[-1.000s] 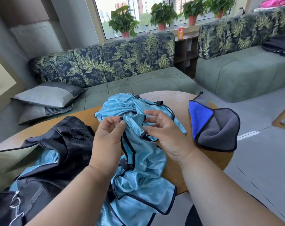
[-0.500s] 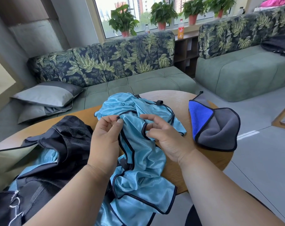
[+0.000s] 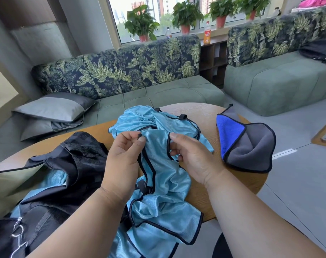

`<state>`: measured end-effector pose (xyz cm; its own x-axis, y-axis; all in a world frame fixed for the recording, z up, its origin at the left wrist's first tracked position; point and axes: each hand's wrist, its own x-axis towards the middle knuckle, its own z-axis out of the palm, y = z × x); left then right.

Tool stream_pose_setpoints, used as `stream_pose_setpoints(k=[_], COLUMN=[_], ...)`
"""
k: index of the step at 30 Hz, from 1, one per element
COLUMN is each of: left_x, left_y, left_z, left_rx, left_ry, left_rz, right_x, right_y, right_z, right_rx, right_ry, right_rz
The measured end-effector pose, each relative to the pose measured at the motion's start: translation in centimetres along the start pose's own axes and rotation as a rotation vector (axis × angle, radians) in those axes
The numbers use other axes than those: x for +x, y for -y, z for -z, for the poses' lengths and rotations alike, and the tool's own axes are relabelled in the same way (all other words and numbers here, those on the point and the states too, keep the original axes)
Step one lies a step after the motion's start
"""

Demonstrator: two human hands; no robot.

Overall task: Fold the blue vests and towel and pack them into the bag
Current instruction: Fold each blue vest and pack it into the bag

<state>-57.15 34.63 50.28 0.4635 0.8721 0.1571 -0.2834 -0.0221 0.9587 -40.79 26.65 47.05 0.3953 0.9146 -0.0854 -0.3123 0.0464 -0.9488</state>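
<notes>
A crumpled light-blue vest (image 3: pixel 164 175) with black trim lies across the round wooden table (image 3: pixel 201 112) and hangs over its near edge. My left hand (image 3: pixel 124 161) pinches a black-trimmed strap end of the vest between thumb and fingers. My right hand (image 3: pixel 191 155) grips the trimmed edge of the same vest just to the right. A black bag (image 3: pixel 74 164) lies open on the left, with more light-blue fabric (image 3: pixel 54 180) showing inside it. A blue-and-grey towel (image 3: pixel 246 146) lies loosely folded at the table's right edge.
A leaf-patterned green sofa (image 3: pixel 149 94) stands behind the table, with grey cushions (image 3: pixel 52 110) at its left end. A second sofa (image 3: pixel 281 79) is at the right. Potted plants (image 3: pixel 141 25) and bottles line the windowsill. A wooden frame (image 3: pixel 324 135) stands on the floor at far right.
Both hands have shifted slightly up the vest and spread its strap apart. My right hand's fingers have closed on the trimmed edge. The towel and bag have not moved.
</notes>
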Motion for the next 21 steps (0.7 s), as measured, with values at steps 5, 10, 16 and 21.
stream_pose_setpoints(k=[5, 10, 16, 21], left_x=[-0.2, -0.2, -0.5, -0.5], left_y=[-0.1, -0.4, -0.9, -1.0], left_z=[-0.2, -0.5, -0.8, -0.7], left_rx=[0.009, 0.022, -0.032, -0.017], left_ry=[0.017, 0.034, 0.068, 0.072], left_rz=[-0.017, -0.035, -0.021, -0.016], right_x=[-0.3, -0.7, -0.8, -0.7], right_y=[0.2, 0.9, 1.2, 1.2], right_z=[-0.2, -0.2, -0.2, -0.2], right_rx=[0.037, 0.017, 0.097, 0.265], right_ry=[-0.022, -0.040, 0.036, 0.137], right_rz=[0.030, 0.117, 0.094, 0.025])
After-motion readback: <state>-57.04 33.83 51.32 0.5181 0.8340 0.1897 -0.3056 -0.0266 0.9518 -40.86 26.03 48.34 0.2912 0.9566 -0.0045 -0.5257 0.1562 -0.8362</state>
